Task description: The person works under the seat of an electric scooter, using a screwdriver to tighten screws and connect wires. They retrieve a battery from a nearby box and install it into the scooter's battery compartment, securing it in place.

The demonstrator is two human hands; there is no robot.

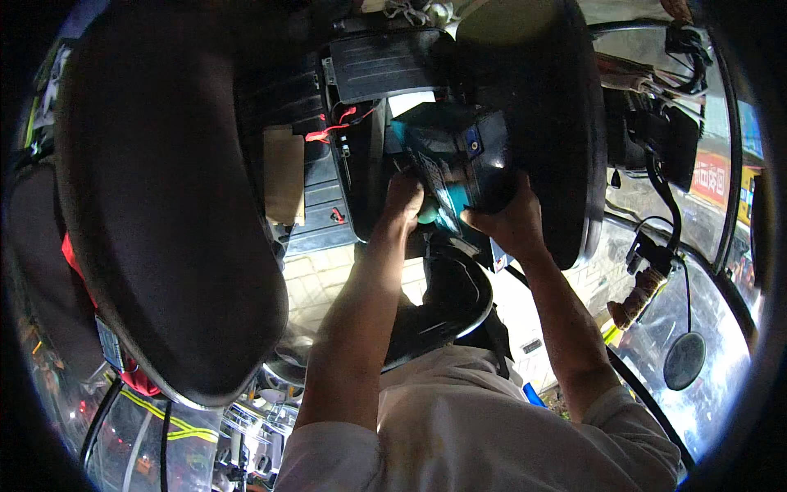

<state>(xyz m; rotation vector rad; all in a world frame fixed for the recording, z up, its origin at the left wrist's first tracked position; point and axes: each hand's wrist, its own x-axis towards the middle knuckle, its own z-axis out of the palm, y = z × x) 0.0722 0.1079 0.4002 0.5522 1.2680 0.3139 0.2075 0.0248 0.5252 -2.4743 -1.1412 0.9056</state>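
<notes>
A black, boxy battery (459,135) with teal labelling is tilted between my two hands, above an open compartment (343,193) of a vehicle. My left hand (405,198) closes round its near left side, where a green part (428,211) shows by the fingers. On its right side my right hand (515,220) grips near the lower corner, thumb toward the front face. Red-ended wires (328,131) lie just left of the battery. The fingertips behind the battery are hidden.
A big dark seat (164,213) rises at the left and another dark cushion (557,123) at the right. Brown cardboard (284,176) lies beside the compartment. Handlebar grip (639,299) and round mirror (684,361) stand at the right. Light paving (316,279) shows below.
</notes>
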